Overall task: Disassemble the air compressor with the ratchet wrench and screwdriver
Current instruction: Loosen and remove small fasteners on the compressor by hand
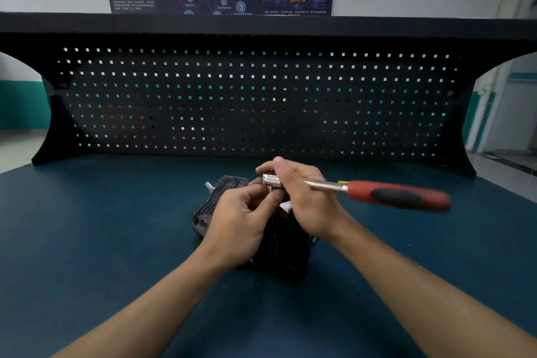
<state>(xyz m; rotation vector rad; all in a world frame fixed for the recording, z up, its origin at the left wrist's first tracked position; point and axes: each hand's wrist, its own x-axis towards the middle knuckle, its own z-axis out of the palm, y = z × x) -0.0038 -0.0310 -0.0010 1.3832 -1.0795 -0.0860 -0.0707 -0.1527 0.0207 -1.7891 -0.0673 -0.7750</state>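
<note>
two bare forearms (151, 296) reach across the blue workbench (101, 227) to the black air compressor (213, 202) lying at its middle. the right hand (308, 200) grips the ratchet wrench (398, 195) near its head, while the left hand (239, 219) pinches it just beneath.

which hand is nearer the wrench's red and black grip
Right. The right hand grips the ratchet wrench by its silver shank, next to the red and black grip; the left hand is farther off, pinching under the wrench head.
</note>
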